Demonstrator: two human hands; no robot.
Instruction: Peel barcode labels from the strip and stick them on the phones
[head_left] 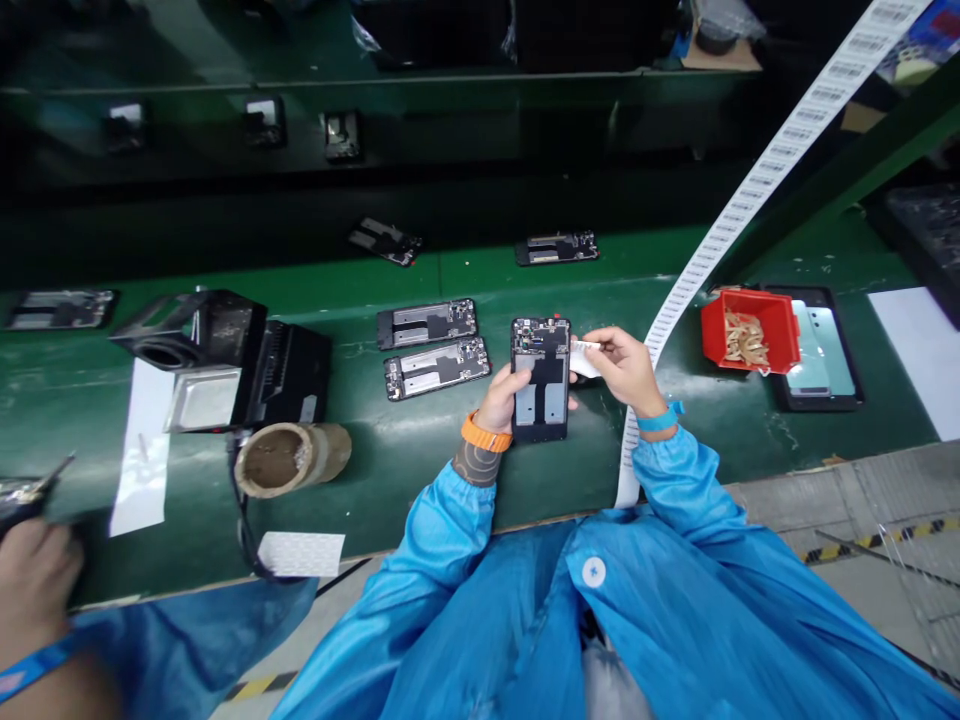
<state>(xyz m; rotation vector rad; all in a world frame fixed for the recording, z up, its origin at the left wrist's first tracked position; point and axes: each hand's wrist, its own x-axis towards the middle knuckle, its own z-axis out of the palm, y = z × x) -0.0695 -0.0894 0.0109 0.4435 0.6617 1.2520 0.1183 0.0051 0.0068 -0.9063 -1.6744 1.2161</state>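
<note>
One opened phone [551, 400] is clasped above the green bench [409, 450] by the closed left hand [496, 400]; one white slip [583, 358] is pinched in the right hand [628, 374]. Five more opened phones [437, 370] are laid out: two nearby, two farther back, one far left. One barcode strip [709, 243] and one red bin [715, 335] are seen rightward.

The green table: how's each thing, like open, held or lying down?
Phone: held, insides showing.
Left hand: gripping phone.
Right hand: pinching white paper.
Two nearer phones: lying flat, insides showing.
Two farther phones: lying, insides showing.
Red box: open, tan bits inside.
Brown tube: end open.
Label strip: unrolled.
Black machine: on or off, can't tell.
</note>
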